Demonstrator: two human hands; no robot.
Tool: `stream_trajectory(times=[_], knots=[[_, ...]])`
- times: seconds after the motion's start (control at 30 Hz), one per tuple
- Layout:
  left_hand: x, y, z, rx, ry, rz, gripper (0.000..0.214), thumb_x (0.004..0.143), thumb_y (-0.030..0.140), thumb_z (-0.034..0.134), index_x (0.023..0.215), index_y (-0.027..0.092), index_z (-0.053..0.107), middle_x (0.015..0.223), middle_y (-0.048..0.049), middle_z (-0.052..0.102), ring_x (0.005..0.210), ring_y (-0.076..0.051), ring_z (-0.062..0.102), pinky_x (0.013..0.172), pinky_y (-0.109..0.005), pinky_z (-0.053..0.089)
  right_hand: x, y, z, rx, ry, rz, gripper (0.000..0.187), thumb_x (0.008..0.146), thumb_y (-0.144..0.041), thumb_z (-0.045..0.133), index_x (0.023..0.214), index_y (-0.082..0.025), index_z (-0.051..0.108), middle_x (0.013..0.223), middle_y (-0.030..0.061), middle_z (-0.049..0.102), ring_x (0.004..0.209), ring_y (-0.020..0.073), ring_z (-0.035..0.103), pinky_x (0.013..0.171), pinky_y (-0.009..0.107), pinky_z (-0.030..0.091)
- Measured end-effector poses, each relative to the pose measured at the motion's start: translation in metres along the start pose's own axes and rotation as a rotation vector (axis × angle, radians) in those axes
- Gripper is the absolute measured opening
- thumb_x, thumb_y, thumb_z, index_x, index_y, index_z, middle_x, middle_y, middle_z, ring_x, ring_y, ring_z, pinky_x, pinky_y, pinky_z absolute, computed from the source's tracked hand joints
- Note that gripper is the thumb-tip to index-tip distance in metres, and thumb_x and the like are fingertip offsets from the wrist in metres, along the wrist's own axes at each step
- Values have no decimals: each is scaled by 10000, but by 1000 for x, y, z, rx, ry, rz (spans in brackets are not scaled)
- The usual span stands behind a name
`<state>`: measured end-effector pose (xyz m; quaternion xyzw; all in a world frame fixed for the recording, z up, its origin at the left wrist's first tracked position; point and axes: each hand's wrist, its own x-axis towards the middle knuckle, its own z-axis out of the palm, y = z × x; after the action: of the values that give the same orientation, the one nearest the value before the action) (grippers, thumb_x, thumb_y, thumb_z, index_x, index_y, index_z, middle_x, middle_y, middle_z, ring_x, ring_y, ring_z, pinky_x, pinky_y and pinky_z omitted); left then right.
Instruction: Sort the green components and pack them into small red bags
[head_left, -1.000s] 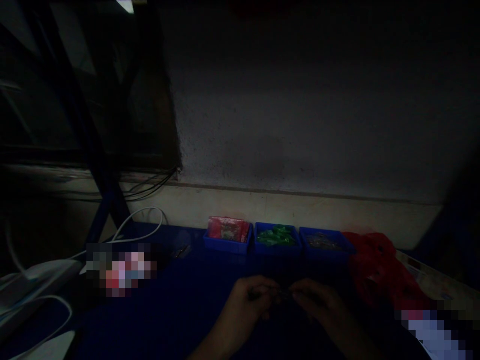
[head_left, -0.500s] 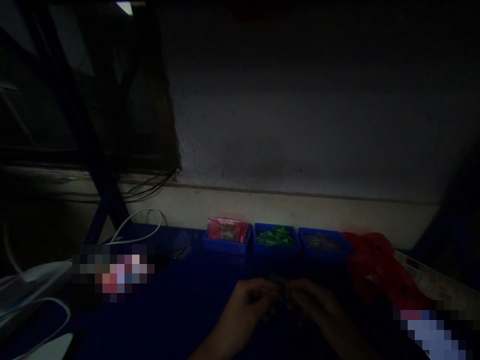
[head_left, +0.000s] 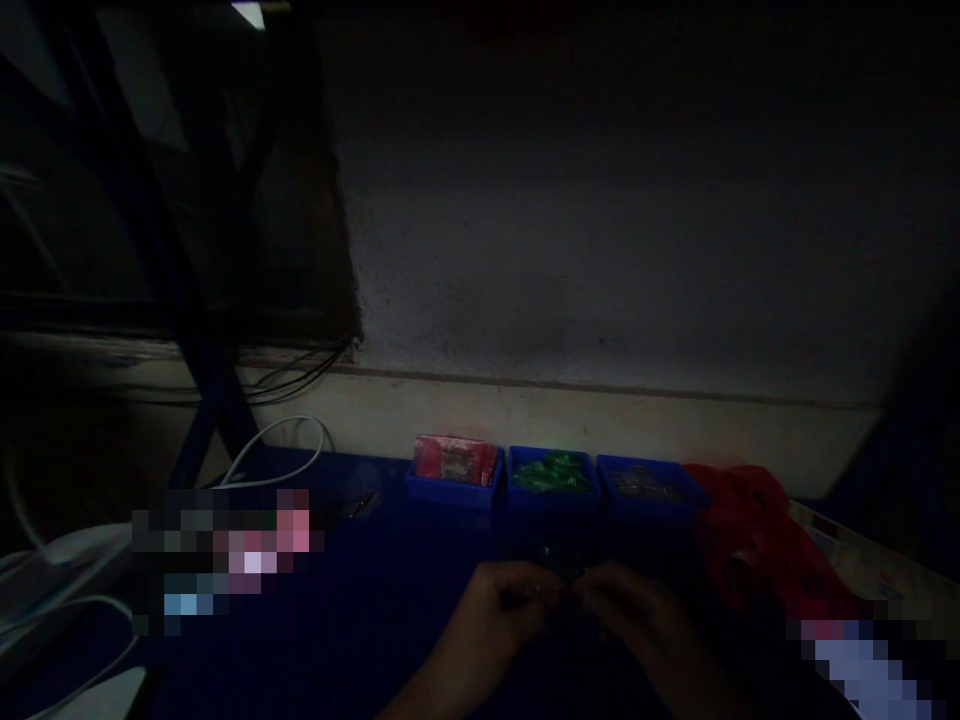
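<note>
My left hand and my right hand meet low in the middle of the head view, fingertips almost touching. Both are closed in a pinch. Just beyond the fingertips shows a small, faintly shiny see-through piece, perhaps thin plastic; the dark hides its kind and what lies between the fingers. Behind the hands stand three blue trays in a row. The left one holds red-and-clear packets, the middle one green plastic packets, the right one small greyish packets.
A blue tabletop runs to a wall. Red netting-like material lies at the right, near a pale printed sheet. To the left are a small clear packet, a looped white cable and blurred-out patches. A blue frame post rises there.
The hands stay almost in place, with slight finger movement. More of the see-through piece shows beyond the fingertips now.
</note>
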<state>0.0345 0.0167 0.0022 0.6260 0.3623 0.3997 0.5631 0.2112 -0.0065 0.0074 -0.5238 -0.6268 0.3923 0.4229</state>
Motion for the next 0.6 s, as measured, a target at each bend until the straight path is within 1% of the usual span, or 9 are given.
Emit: stream_trajectory(times=[0.13, 0.3, 0.47, 0.6], knots=[[-2, 3, -1, 30, -23, -10, 233, 716, 162, 544, 852, 150, 732, 724, -34, 701, 595, -125, 539, 550, -217, 383, 0, -3, -1, -35, 26, 1, 208, 728, -406, 554, 708, -236, 674, 641, -7, 616, 586, 163, 546, 569, 258, 428], [-5, 4, 0, 45, -47, -4, 267, 755, 199, 540, 951, 178, 719, 747, -39, 688, 602, -127, 526, 538, -218, 374, 1, 3, -2, -31, 62, -30, 185, 749, -373, 555, 763, -238, 681, 712, 2, 648, 652, 179, 578, 608, 266, 450], [-3, 8, -2, 45, -44, 77, 239, 756, 169, 527, 880, 169, 731, 851, -54, 654, 674, -135, 533, 558, -218, 380, 2, 3, -4, -22, 95, -37, 150, 734, -320, 568, 746, -224, 683, 670, -6, 634, 600, 165, 558, 565, 254, 441], [-2, 9, -3, 56, -36, 61, 225, 748, 148, 514, 831, 142, 723, 827, -49, 626, 655, -127, 525, 546, -215, 370, 4, 3, -4, -28, 103, -21, 154, 735, -318, 561, 744, -220, 680, 662, -6, 630, 596, 166, 556, 558, 255, 433]])
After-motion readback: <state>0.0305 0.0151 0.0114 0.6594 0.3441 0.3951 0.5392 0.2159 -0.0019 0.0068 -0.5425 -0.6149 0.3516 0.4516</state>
